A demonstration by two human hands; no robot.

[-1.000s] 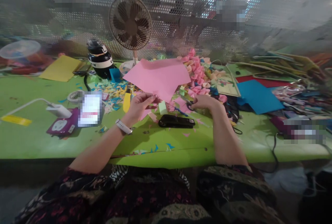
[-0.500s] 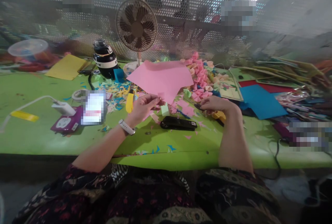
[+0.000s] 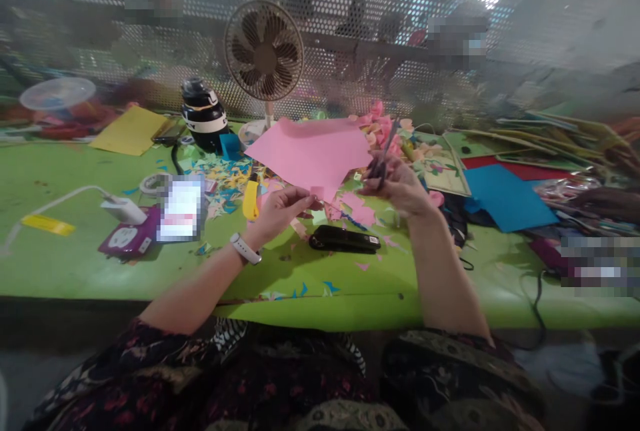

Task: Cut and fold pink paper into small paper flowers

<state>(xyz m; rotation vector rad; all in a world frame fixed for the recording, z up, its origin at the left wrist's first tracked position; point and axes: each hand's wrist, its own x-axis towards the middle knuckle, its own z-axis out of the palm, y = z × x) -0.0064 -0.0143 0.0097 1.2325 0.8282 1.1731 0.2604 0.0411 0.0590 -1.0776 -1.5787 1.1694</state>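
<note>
My left hand [image 3: 281, 210] pinches the lower corner of a large pink paper sheet [image 3: 313, 151], holding it up above the green table [image 3: 75, 258]. My right hand [image 3: 397, 186] is raised beside the sheet's right edge and is closed on a pair of scissors [image 3: 383, 154], blades pointing up and away. A white watch sits on my left wrist. Below the hands lie a black phone-like case [image 3: 345, 239] and pink paper scraps.
A small desk fan [image 3: 263, 51] and black bottle [image 3: 203, 114] stand at the back. Yellow cutter [image 3: 250, 199], tape roll [image 3: 153, 183], charger, yellow sheet [image 3: 130, 130], blue sheet [image 3: 505, 196], folded pink paper pieces [image 3: 387, 131] and stacked card at right crowd the table.
My right hand rose from the table near the pink scraps, lifting the scissors up beside the sheet. My left hand kept its pinch on the sheet's corner.
</note>
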